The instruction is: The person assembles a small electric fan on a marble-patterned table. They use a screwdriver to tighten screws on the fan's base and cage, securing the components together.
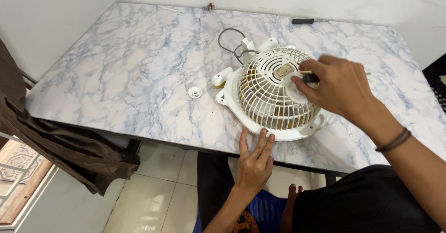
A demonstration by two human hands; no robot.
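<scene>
Your right hand (341, 87) is gripping a screwdriver (310, 78) on the fan (272, 96) — grille not off yet; your open left hand (254, 161) is steadying it at six o'clock.

A small white fan (274, 93) lies face down on a marble table (130, 66). The right hand (337, 87) holds a screwdriver (309, 77) over the fan's back. The left hand (254, 161) rests flat at the table edge, fingertips touching the fan's rim. A little white cap (194, 92) sits nearby.
</scene>
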